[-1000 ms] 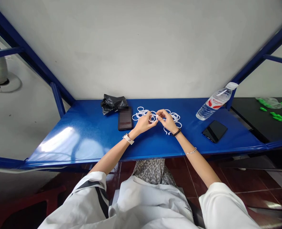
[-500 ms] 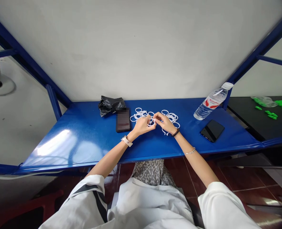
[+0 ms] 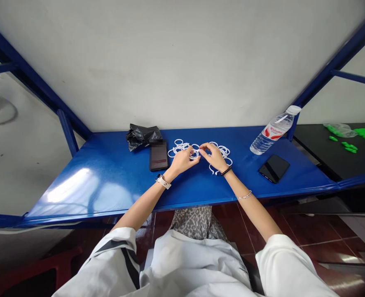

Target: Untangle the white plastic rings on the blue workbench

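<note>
Two loose groups of white plastic rings lie on the blue table, one group (image 3: 178,143) by my left hand and another (image 3: 224,151) by my right hand. My left hand (image 3: 184,160) is at the left group, its thumb stretched away from its fingers. Between my hands is a white ring (image 3: 195,156), partly hidden by the left fingers. My right hand (image 3: 214,157) pinches at this ring's right edge with thumb and fingertips. It partly covers the right group. Small tabs stick out from some rings.
A black plastic bag (image 3: 143,136) and a dark phone-like device (image 3: 159,156) lie left of the rings. To the right are a tilted water bottle (image 3: 273,131) and a black phone (image 3: 274,168). Green pieces (image 3: 349,147) lie on a black surface beyond. Blue frame bars flank the table.
My left thumb and fingers have spread apart from around the ring, and the ring sits slightly higher, overlapping the left group. My right hand has barely moved.
</note>
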### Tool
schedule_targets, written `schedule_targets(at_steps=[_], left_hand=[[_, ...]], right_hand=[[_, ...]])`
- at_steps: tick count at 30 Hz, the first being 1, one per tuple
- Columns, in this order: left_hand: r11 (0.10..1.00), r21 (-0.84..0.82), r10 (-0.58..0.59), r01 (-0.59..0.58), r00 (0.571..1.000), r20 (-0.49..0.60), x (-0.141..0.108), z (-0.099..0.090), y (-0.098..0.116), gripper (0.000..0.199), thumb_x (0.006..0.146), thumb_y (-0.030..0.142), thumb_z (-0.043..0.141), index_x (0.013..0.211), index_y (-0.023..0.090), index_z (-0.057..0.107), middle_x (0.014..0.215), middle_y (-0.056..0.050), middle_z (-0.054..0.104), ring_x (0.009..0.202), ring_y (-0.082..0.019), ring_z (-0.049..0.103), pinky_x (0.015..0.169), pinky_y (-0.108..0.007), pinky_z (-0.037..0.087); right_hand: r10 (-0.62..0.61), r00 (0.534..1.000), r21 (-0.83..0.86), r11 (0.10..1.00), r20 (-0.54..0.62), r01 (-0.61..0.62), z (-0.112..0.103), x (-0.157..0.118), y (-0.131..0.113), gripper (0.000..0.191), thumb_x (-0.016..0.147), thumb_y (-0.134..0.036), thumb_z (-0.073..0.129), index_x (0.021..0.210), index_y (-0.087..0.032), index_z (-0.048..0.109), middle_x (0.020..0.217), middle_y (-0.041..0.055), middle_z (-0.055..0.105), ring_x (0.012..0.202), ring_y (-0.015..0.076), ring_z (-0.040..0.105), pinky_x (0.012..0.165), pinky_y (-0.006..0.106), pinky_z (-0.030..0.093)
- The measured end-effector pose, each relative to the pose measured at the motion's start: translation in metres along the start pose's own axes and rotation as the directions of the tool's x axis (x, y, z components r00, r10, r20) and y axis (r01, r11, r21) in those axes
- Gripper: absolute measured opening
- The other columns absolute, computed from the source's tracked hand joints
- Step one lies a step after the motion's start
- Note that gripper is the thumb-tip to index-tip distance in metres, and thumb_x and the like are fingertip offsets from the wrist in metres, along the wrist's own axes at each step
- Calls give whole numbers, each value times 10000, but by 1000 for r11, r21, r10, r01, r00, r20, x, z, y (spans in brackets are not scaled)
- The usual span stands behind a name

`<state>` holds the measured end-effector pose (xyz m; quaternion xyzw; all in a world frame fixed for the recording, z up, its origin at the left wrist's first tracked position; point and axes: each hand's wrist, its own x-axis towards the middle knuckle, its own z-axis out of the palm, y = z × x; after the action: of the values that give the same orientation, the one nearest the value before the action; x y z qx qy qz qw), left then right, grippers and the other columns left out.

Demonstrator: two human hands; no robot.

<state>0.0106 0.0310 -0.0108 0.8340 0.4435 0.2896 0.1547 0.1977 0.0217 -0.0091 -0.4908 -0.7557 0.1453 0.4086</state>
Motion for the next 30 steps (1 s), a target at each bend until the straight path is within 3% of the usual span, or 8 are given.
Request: schedule_targets(at_steps=[4,9,13,16,20,30], left_hand=[[995,102,0,0,1000,0,1,-4,-1,305,898,380,598,1090,155,527,781,-54,667,669,-198,656,533,-245,378],[982,187,-8,0,999,45,1,-5,-1,379,925,386,563,1210,142,510,687,-31,630,595,-206,628,504,-252,328],[983,180,7,-17,998,55,2,-3,-4,396,932,401,563,1221,136,509,590,-3,558,527,-204,586,490,-254,283],[986,164,22,-28,999,38,2,-1,-8,389,931,414,568,1206,144,511,578,5,532,517,-207,571,496,-256,281],[988,150,31,-35,999,29,2,0,-10,386,928,419,577,1200,153,512,575,11,523,505,-202,557,505,-252,293],[980,201,-3,-1,1000,19,2,1,-12,436,930,439,593,1236,141,503,612,-11,584,556,-219,612,503,-247,271]], right_hand=[[122,987,-364,919,-108,-153,-1,0,11,229,940,-219,474,1043,-171,673,1127,132,706,1130,308,557,971,462,426],[225,967,-553,794,-118,-252,4,-3,33,284,920,-205,479,1115,-131,672,1153,193,691,1140,360,518,1003,548,350],[158,978,-508,836,-140,-208,9,-6,51,230,932,-255,483,956,-178,699,1010,196,701,1046,367,531,977,614,325],[115,980,-438,882,-163,-177,9,-7,59,291,959,-317,460,815,-206,687,888,175,686,997,360,532,977,647,298],[89,982,-383,912,-164,-147,8,-8,63,346,976,-368,442,766,-221,675,843,156,671,995,348,527,1000,652,279],[274,960,-427,862,-63,-274,2,-4,53,182,883,-128,527,832,-186,692,1024,163,672,1026,346,575,992,610,325]])
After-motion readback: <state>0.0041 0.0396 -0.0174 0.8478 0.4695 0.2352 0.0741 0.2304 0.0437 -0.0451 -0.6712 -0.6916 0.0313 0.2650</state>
